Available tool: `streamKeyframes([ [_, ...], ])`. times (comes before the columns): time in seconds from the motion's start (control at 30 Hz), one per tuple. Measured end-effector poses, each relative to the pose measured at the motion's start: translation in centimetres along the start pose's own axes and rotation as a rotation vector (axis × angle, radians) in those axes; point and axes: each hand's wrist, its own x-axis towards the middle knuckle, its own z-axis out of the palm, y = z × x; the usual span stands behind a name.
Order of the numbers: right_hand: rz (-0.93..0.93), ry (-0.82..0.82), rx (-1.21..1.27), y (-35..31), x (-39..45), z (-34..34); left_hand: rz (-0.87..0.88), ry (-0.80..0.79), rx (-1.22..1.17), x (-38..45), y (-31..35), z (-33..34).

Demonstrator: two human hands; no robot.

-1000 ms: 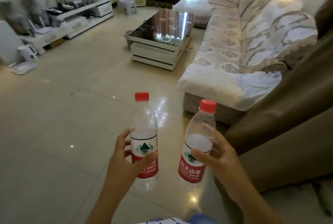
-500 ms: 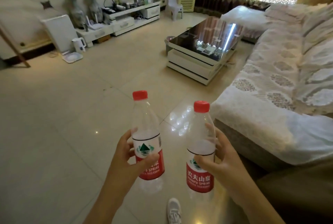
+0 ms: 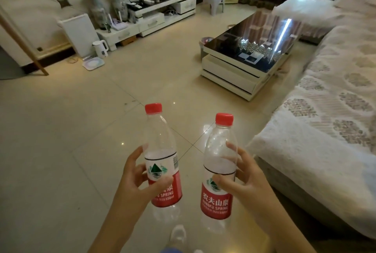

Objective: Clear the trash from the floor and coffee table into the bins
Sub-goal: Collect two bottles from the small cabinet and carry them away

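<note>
Head view: left hand (image 3: 135,179) grips one bottle (image 3: 160,157), right hand (image 3: 244,181) another bottle (image 3: 218,173). Keep both upright; carry toward the bin (image 3: 206,41) far beside the counter (image 3: 252,49).

Both forearms reach up from the bottom of the frame, side by side. The left hand (image 3: 138,179) and right hand (image 3: 242,179) each curl fingers and thumb round something upright.

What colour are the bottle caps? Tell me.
Red, on both the left bottle's cap and the right bottle's cap; the head view shows it.
</note>
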Motion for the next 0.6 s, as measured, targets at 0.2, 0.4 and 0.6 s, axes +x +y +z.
streamKeyframes([
  [0.2, 0.019, 0.007, -0.02, -2.4, 9.2, 0.2, -0.002, -0.003, -0.013, 9.6, 0.9, -0.5],
  [0.4, 0.003, 0.037, -0.039, -6.6, 19.1, 1.3, 0.0, -0.035, -0.065, 20.7, 3.5, -2.0],
  [0.6, -0.055, 0.021, -0.024, -9.9, 27.6, 2.3, 0.034, -0.05, -0.066, 29.8, 7.1, -3.9],
])
